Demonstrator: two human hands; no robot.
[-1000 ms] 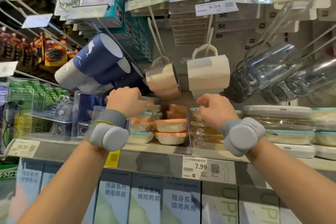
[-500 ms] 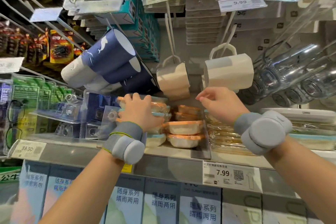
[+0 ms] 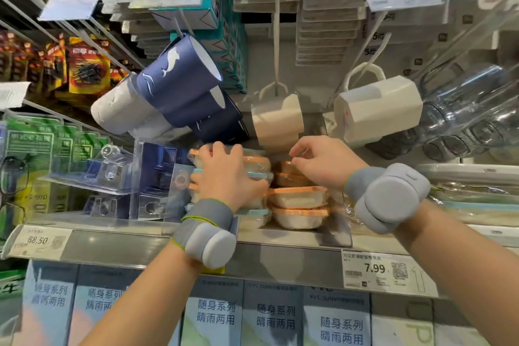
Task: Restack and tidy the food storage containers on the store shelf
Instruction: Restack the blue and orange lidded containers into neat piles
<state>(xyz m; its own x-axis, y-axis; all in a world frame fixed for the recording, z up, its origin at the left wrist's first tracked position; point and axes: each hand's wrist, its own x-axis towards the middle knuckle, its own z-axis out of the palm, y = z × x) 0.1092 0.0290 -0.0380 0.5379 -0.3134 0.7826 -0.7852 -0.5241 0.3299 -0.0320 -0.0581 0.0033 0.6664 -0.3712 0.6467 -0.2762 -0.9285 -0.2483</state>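
Centre frame, the left hand (image 3: 227, 177) clasps the left stack of containers (image 3: 252, 166) on the shelf (image 3: 140, 244); the right hand (image 3: 320, 161), half-open and empty, should steady the orange-lidded stack (image 3: 297, 199) while squaring edges

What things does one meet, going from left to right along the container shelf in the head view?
88.50 price tag → clear packaged items → left hand on a container stack → orange-lidded containers → right hand → large flat containers.
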